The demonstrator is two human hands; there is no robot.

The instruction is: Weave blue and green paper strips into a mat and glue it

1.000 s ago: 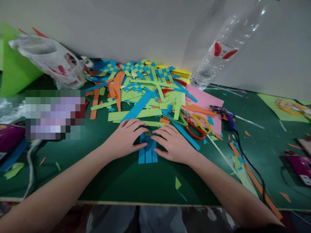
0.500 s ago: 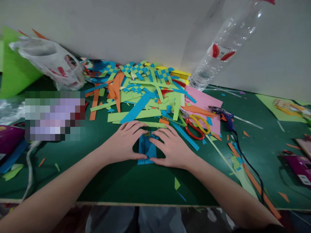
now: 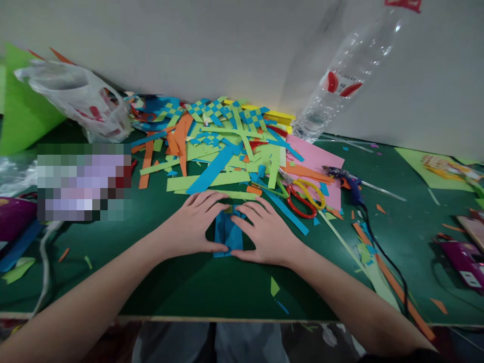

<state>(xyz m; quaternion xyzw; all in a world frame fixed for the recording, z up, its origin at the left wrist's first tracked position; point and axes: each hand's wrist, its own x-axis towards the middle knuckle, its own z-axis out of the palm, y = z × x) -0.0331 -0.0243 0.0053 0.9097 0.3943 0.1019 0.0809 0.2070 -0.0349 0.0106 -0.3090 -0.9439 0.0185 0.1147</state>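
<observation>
A small piece of folded blue paper (image 3: 233,237) lies flat on the green table between my hands, with a crease or seam running lengthwise. My left hand (image 3: 195,224) holds its left side, thumb at the near edge and fingers curved over the far end. On the other side, my right hand (image 3: 266,231) grips it the same way, its thumb on the near right corner. The fingers partly hide the paper's far end, where a bit of yellow-green shows. Just beyond my fingertips is a light green paper strip (image 3: 212,193).
Woven blue-green pieces (image 3: 215,111) and paper strips are heaped against the wall. Scissors (image 3: 302,199) with red and yellow handles lie right of my hands, near a glue gun (image 3: 350,186) with a cord. A plastic bottle (image 3: 342,83) leans at back; a plastic bag (image 3: 88,98) stands left.
Both hands stay around the blue paper with almost the same grip. My right thumb has shifted slightly left along the near edge. The view has shifted a little.
</observation>
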